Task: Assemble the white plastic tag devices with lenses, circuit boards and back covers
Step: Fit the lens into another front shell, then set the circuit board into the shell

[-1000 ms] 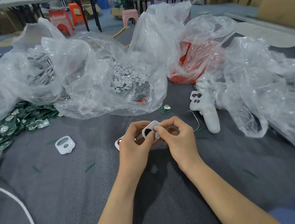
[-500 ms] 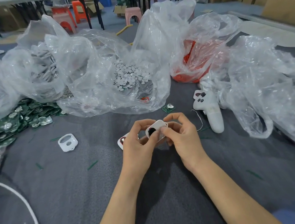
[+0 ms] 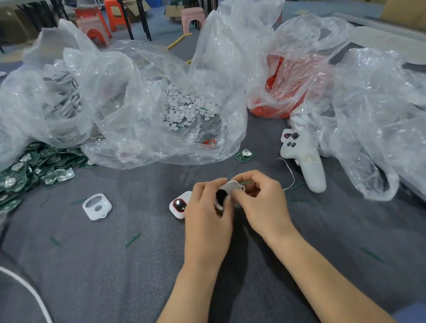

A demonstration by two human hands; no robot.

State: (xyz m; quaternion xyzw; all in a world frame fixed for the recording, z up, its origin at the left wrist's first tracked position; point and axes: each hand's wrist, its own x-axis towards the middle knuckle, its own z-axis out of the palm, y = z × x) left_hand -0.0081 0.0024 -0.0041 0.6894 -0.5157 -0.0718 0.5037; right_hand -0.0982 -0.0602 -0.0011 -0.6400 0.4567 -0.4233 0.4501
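**Seating a part in the tag shell, both hands on it**

I hold one white tag shell [image 3: 227, 190] just above the surface [image 3: 113, 279]. My left hand [image 3: 207, 214] grips its near side, fingers curled round it. My right hand [image 3: 265, 203] pinches its far edge with thumb and fingertips. The shell's dark round opening faces me. A sliver of green shows by my right fingertips. I take it for a circuit board going in, but it is too hidden to be sure. So I judge this the fitting step, with the back cover yet to come.

Next I must press the part evenly until it sits flush, without tilting the shell, then close it.

A tag with a red-ringed lens [image 3: 178, 206] lies just beside my left hand. An empty shell [image 3: 97, 206] lies well to the left, and a loose circuit board [image 3: 244, 155] lies beyond my hands.
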